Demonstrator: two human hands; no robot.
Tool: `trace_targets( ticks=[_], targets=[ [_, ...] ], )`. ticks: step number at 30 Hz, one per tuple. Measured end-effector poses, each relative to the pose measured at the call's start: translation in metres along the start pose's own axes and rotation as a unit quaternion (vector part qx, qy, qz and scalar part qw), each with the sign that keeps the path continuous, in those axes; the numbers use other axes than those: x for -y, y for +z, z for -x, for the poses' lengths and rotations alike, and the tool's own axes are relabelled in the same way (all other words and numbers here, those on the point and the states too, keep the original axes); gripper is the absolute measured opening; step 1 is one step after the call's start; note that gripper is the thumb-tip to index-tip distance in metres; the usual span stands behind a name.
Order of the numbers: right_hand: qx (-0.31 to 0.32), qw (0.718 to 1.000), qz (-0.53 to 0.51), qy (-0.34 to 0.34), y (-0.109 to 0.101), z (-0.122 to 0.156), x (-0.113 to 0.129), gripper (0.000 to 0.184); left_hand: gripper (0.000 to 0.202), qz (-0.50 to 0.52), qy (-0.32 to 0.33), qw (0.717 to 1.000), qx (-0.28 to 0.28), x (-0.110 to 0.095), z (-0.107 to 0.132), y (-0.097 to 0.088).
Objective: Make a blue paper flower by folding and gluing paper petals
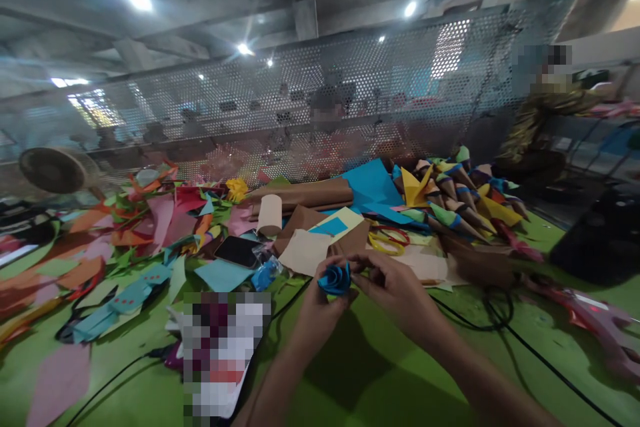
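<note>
A blue paper flower, rolled into rose-like layers, is held up over the green table. My left hand is closed around its left side and underside. At the flower's right edge, my right hand has its thumb and fingers pinched together; the flower's rim seems to be between them. Just left of my hands lies a crumpled blue piece beside clear plastic. Behind them are a beige paper sheet and a yellow-handled pair of scissors.
Coloured paper scraps heap at the left. Paper cones pile at the back right, near brown paper rolls. A dark phone, a pink glue gun and a black cable lie on the table. A person is at the right.
</note>
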State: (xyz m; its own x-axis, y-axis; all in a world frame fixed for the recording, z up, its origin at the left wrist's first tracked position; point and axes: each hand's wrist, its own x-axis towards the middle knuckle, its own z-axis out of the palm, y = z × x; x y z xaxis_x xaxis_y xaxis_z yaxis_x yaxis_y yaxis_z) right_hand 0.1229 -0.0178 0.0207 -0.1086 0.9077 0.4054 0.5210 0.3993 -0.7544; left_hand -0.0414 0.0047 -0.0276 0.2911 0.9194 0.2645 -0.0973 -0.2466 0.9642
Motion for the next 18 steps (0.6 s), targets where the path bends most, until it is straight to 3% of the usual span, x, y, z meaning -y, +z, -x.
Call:
trace_targets(
  ticks=[5, 11, 14, 18],
  targets=[
    [-0.01, 1.0, -0.001, 0.002, -0.002, -0.001, -0.002, 0.021, 0.053, -0.023, -0.018, 0.999, 0.016, -0.007, 0.0, 0.0],
    [-0.021, 1.0, -0.003, 0.006, -0.002, -0.001, -0.002, 0.019, 0.029, -0.077, 0.014, 0.996, -0.047, 0.002, -0.002, -0.005],
    [-0.021, 1.0, -0.013, -0.003, -0.001, 0.0, -0.003, 0.018, 0.022, -0.087, 0.015, 0.996, -0.032, 0.003, -0.002, -0.005],
    [-0.015, 1.0, -0.012, -0.012, -0.001, 0.0, -0.004, 0.017, 0.03, -0.109, 0.021, 0.993, -0.037, 0.0, 0.001, -0.006]
  ],
)
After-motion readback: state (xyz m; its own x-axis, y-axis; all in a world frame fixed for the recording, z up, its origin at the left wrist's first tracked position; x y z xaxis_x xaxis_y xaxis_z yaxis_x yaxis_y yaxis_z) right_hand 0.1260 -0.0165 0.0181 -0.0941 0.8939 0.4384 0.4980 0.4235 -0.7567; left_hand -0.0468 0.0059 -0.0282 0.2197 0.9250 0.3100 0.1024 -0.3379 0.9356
